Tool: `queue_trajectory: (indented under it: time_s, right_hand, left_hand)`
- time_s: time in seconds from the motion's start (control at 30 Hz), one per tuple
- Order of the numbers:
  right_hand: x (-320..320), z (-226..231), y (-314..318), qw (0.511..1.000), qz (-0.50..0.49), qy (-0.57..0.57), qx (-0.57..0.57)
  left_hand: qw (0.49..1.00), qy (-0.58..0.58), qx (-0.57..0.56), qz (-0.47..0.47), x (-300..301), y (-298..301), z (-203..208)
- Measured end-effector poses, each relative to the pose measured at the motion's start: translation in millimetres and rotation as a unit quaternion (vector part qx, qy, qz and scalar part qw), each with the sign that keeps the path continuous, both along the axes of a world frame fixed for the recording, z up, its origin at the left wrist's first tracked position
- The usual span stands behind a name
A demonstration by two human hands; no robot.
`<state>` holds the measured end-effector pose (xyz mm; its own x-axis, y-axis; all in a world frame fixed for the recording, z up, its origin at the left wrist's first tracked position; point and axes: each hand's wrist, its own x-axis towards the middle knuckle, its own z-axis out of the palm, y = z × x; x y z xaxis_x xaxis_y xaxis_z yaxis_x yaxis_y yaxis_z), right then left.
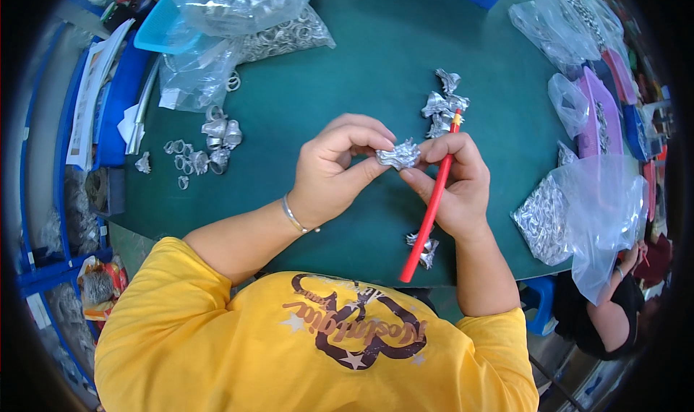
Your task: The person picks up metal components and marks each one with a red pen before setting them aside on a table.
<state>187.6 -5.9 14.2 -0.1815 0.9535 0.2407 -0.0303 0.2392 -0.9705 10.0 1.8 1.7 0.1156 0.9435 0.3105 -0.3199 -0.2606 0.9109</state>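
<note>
My left hand (pixel 334 170) pinches a ridged, wavy silver metal piece (pixel 398 154) between thumb and fingers, over the middle of the green table. From the other side, the thumb and fingertips of my right hand (pixel 457 181) meet the same piece. That right hand also grips a long red stick (pixel 432 213), which slants across it. A yellow part (pixel 457 119) shows near the stick's upper end. Just beyond the right hand lies a small cluster of similar silver pieces (pixel 437 105). More silver pieces (pixel 426 251) lie nearer me, partly behind the stick.
Silver rings (pixel 189 159) and larger silver pieces (pixel 220 134) lie at left. Clear bags of metal parts (pixel 285 36) sit at far left. At right are another filled bag (pixel 542 220) and a purple tray (pixel 596 116). Another person's arm (pixel 613 314) shows beyond the table's right edge.
</note>
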Motion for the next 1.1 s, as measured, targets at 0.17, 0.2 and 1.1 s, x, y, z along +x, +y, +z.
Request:
queue_trajectory:
  time_s: [0.17, 0.2, 1.1]
  right_hand:
    - [13.5, 14.7, 8.6, 0.994, -0.09, 0.017, 0.053]
    - [22.5, 16.1, 9.4, 0.99, -0.132, 0.024, 0.051]
    - [57.5, 27.0, 31.3, 0.959, -0.255, 0.096, 0.078]
  left_hand:
    - [0.972, 0.193, 0.106, 0.076, -29.3, 8.4, 19.8]
    - [0.949, 0.245, 0.155, 0.124, -40.2, 14.7, 25.3]
    - [0.834, 0.488, 0.25, -0.061, 72.1, 16.8, -5.8]
